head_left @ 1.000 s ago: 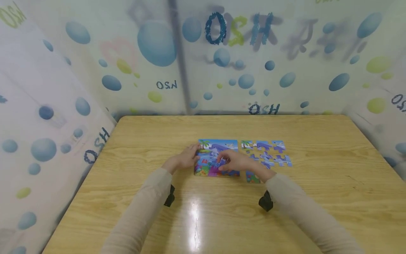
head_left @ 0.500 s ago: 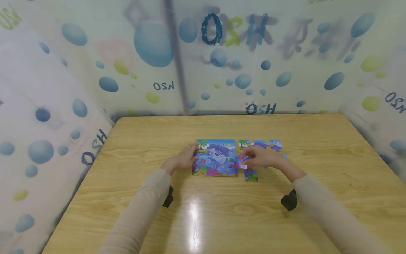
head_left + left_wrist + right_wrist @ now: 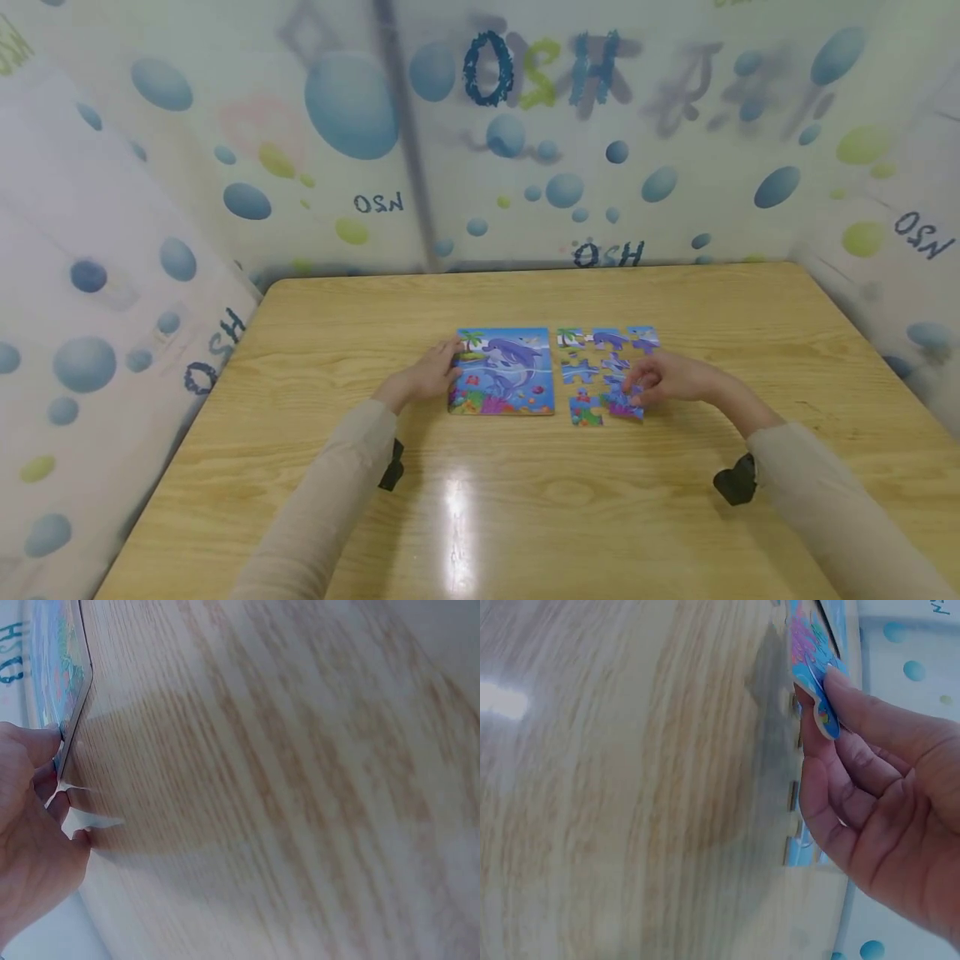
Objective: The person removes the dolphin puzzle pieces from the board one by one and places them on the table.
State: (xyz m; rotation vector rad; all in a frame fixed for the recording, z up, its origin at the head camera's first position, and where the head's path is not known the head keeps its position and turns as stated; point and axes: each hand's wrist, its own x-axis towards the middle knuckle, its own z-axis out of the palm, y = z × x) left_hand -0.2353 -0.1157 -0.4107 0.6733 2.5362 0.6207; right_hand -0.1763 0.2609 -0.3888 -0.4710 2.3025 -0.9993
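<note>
A square dolphin puzzle board [image 3: 501,375] lies flat on the wooden table, its picture in place. My left hand [image 3: 429,372] rests along the board's left side, fingers touching its edge; in the left wrist view the thumb of that hand [image 3: 41,817] touches the board's rim [image 3: 75,712]. To the right, my right hand [image 3: 671,379] pinches a puzzle piece [image 3: 626,403] with pink and blue sea plants. The right wrist view shows this puzzle piece [image 3: 810,656] tilted between thumb and fingers, above the table.
Loose puzzle pieces lie in rough rows right of the board, among them a palm tree piece [image 3: 570,337], a dolphin piece [image 3: 609,340] and a green corner piece [image 3: 585,411]. A patterned curtain [image 3: 517,167] hangs behind the table [image 3: 525,500].
My right hand has moved rightward from over the board, carrying the puzzle piece to the lower row of loose pieces. The left hand has stayed at the board's edge.
</note>
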